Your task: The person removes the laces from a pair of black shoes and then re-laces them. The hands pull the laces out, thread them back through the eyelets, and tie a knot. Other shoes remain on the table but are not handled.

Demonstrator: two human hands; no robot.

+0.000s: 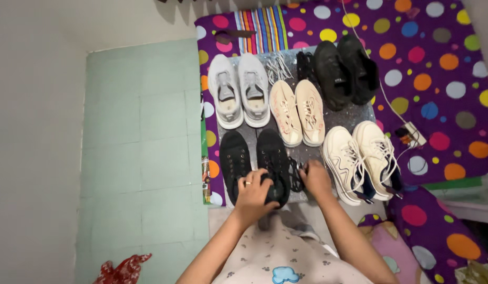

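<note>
The left hand (253,193) covers the heel of the right shoe of the black pair (273,164), so that end is hidden. Beside that shoe, the right hand (315,178) pinches a black lace (295,173), its tip too small to make out. Far right of the shoe, 1 white table (473,209) and crumpled paper (475,272) run off the frame edge.

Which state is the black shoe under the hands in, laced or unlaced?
Unlaced, at least partly: the black shoe shows bare eyelets, and a loose black lace lies beside it at the right hand. The left hand grips its heel.
</note>
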